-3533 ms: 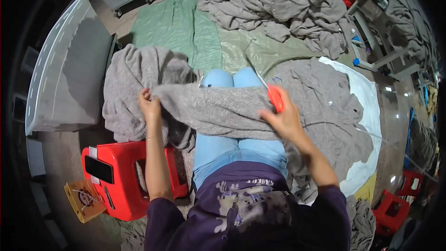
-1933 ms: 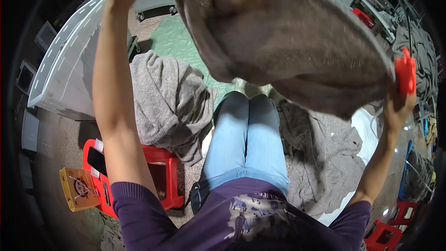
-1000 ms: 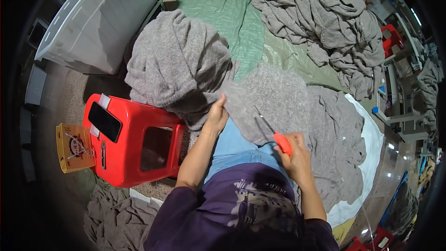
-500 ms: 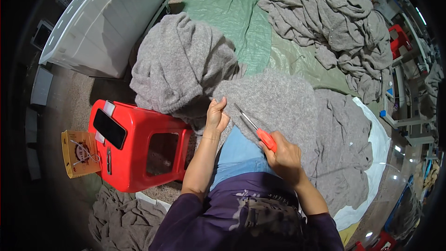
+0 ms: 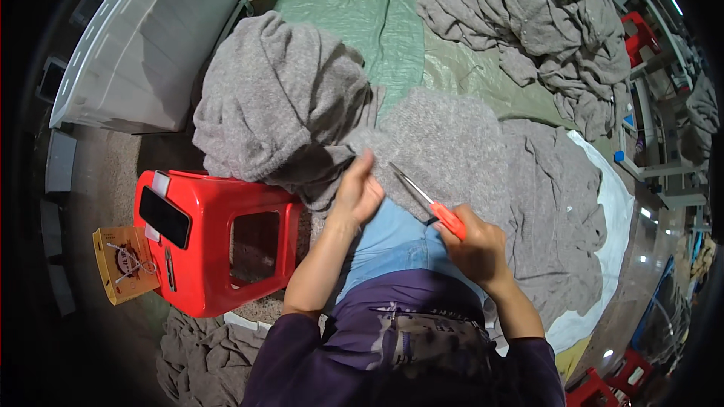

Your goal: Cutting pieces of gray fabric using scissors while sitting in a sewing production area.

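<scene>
A fuzzy grey knitted fabric (image 5: pixel 445 143) lies over my lap and in front of me, above my blue trousers (image 5: pixel 392 237). At its left edge is my left hand (image 5: pixel 357 194), thumb raised, palm partly turned up and fingers loosely apart; nothing shows in it. My right hand (image 5: pixel 480 249) is closed round the red handle of what look like scissors (image 5: pixel 448 220). Their slim metal blades point up and left over the fabric, towards my left hand. Just left of the fabric bulges a large bundle of grey knitwear (image 5: pixel 279 98).
A red plastic stool (image 5: pixel 211 256) at my left bears a black phone (image 5: pixel 164 217); a yellow-brown paper bag (image 5: pixel 124 264) hangs beside it. Behind stands a white bin (image 5: pixel 143 53). Grey garments (image 5: pixel 528 22) are heaped on a green sheet (image 5: pixel 347 15) at the far right; more lie nearby.
My left hand has loosened, its palm showing more. The right hand with the scissors has shifted slightly right and down. The view has moved a little, so the surroundings sit higher and further left.
</scene>
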`<state>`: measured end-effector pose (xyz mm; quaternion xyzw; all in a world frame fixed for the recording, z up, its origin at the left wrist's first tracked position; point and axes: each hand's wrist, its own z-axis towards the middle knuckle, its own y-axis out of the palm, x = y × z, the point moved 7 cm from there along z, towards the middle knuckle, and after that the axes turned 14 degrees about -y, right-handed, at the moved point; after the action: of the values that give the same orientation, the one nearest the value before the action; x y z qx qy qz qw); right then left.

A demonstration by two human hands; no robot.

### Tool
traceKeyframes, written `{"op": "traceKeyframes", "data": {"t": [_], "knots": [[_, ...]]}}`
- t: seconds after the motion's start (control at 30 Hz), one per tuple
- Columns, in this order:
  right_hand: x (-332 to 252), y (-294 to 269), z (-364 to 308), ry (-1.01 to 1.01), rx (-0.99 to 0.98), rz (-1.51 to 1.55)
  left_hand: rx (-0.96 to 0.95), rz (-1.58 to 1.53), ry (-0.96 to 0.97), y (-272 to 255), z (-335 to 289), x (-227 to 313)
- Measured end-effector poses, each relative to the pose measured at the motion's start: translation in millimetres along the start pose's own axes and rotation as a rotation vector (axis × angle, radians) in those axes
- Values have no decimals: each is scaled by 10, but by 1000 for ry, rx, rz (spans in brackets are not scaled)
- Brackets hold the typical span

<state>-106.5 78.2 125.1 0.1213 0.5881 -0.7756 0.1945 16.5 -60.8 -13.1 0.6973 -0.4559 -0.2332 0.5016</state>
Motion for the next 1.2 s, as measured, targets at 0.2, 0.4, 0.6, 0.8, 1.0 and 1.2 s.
{"op": "traceKeyframes", "data": {"t": [0.2, 0.4, 0.6, 0.8, 1.0, 1.2], "knots": [[109, -238, -414, 334, -196, 127, 69, 216, 11, -59, -68, -462], [143, -376, -649, 449, -305, 101, 141, 158, 40, -176, -53, -347], [449, -347, -646, 366, 81, 230, 479, 169, 320, -433, -204, 437], [1004, -430, -1158, 355, 522, -54, 270, 1815, 1070, 746, -408, -272], [1212, -106, -1488, 696, 573, 351, -523, 2427, 517, 991, 100, -1579], [1342, 69, -1647, 613, 518, 369, -340, 1928, 561, 1178, 104, -877]]}}
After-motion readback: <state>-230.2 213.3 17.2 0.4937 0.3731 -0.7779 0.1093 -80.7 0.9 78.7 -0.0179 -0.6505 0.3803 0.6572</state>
